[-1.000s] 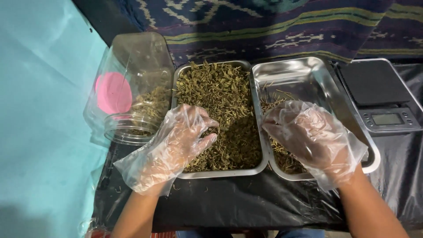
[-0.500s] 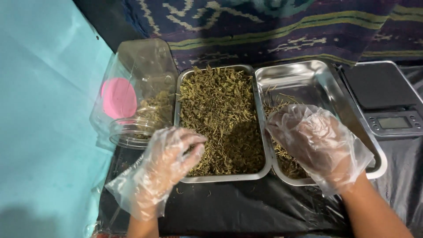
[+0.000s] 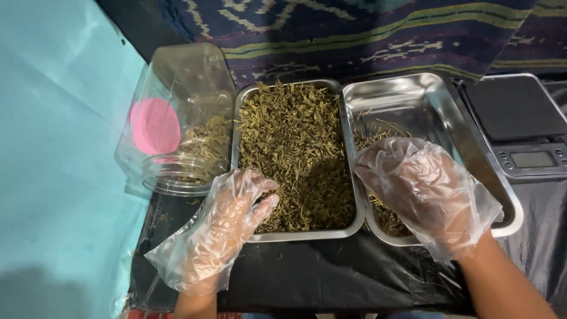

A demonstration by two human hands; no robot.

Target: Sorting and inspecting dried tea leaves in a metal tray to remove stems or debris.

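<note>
- Left hand [image 3: 236, 210], in a loose clear plastic glove, rests at the near left corner of the left steel tray [image 3: 348, 171]; its fingers are curled together into the dried herb [image 3: 292, 153], pinching a small bit of it.
- Right hand [image 3: 422, 189], also gloved, hovers palm down over the near half of the right steel tray [image 3: 449, 127], fingers bent and relaxed; whether it holds anything underneath cannot be told.
- Dried herb, a green-brown mix of leaf and thin stems, fills the left tray edge to edge. The right tray holds only a thin scatter of stems [image 3: 378, 133] on its left side; its far half is bare metal.
- To the left lies a clear plastic jar [image 3: 177, 127] on its side, mouth facing near, with a pink lid or base showing through it and some herb inside.
- At the far right sits a small digital scale [image 3: 520, 127] with a dark platform.
- Both trays rest on black plastic sheeting [image 3: 331, 272]; a woven patterned cloth [image 3: 354, 35] lies beyond.
- As a judgement: small pinches, taken with fingertips and lifted clear over the shared rims, should keep loose bits off the sheeting, and the baggy glove tips need care not to snag stems.
</note>
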